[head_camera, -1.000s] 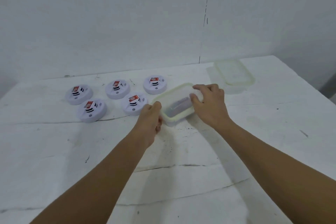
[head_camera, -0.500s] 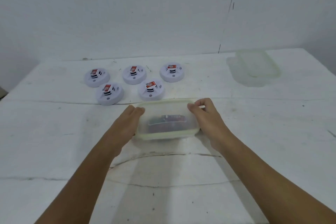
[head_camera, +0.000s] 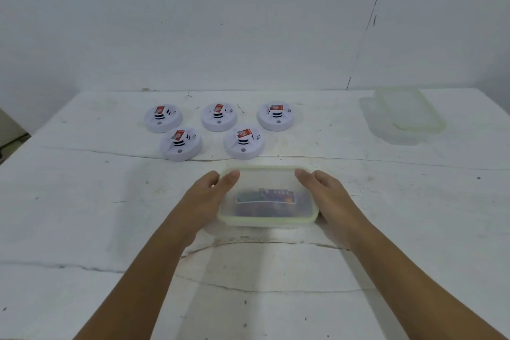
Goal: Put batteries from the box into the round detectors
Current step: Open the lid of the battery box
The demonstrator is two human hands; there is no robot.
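Cloudy box (head_camera: 267,196); batteries (head_camera: 265,197) blurred inside

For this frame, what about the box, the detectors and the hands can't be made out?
Head view only:
- Box contents: dark blur behind the cloudy lid; no battery count.
- Left hand and right hand: palms and thumbs hidden behind the box ends.
- Five detectors: red labels too small to read.
- Far container: too hazy to tell its contents.
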